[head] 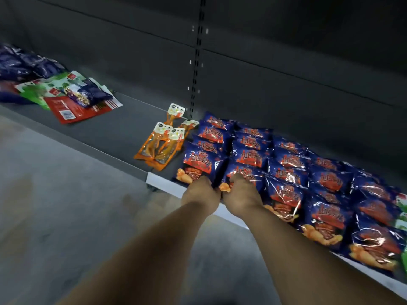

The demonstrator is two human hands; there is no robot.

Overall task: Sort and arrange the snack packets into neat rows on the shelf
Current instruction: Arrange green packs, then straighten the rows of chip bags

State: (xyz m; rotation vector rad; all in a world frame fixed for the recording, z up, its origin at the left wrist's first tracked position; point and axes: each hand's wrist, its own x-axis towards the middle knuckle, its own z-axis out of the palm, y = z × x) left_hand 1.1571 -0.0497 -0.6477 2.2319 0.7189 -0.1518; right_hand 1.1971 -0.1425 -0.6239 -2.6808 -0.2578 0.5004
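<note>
Dark grey metal shelf (123,130) runs from upper left to lower right, with a slotted upright at its back panel and a grey floor below. Blue and red snack packets (288,166) already lie in overlapping rows across the right part of the shelf, reaching its front edge. At the left end of those rows, the left hand (201,191) curls its fingers over the bottom edge of the front packet (201,165) of the leftmost row, while the right hand (239,193) grips the bottom of the neighbouring front packet (244,175); the two hands sit just beside each other. A small cluster of orange packets (163,143) lies just left of the blue rows, and a loose pile of mixed packets (66,95) sits well apart at the far left, not yet sorted. The blue bags look light, puffed and glossy, so they will likely slide and crinkle under pressure; their contents may crush if squeezed. Holding them by the flat sealed bottom seam, as both hands seem to, looks the safest way to nudge them straight.
</note>
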